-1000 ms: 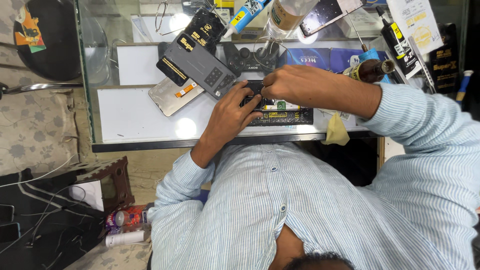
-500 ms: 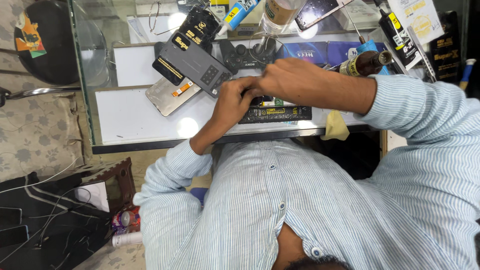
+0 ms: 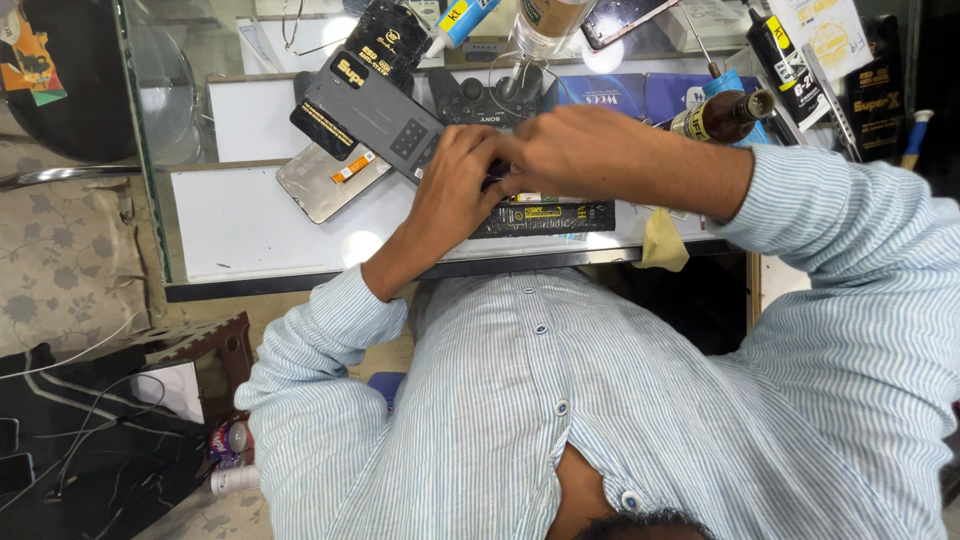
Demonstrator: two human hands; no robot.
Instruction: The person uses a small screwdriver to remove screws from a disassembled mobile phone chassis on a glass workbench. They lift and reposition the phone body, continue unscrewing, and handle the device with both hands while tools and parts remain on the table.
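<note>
Glass-topped and crowded, the desk [image 3: 250, 225] carries a long black strip [image 3: 545, 217] close to its near edge, and both hands meet just above that strip. Whatever small thing they work on is hidden under the fingers. The left hand [image 3: 455, 185] comes up from the near edge with fingers curled down, closed on something I cannot make out. The right hand [image 3: 560, 150] reaches across from the right, forearm level, fingers bent against the left; its grip cannot be told. Open white desk lies to the left of the hands. Beside the left hand a grey phone back [image 3: 375, 115] lies tilted over a silver panel [image 3: 325, 180]. A brown bottle [image 3: 725, 115] lies behind the right forearm, and a black glue tube [image 3: 785, 55] lies toward the far right corner.
</note>
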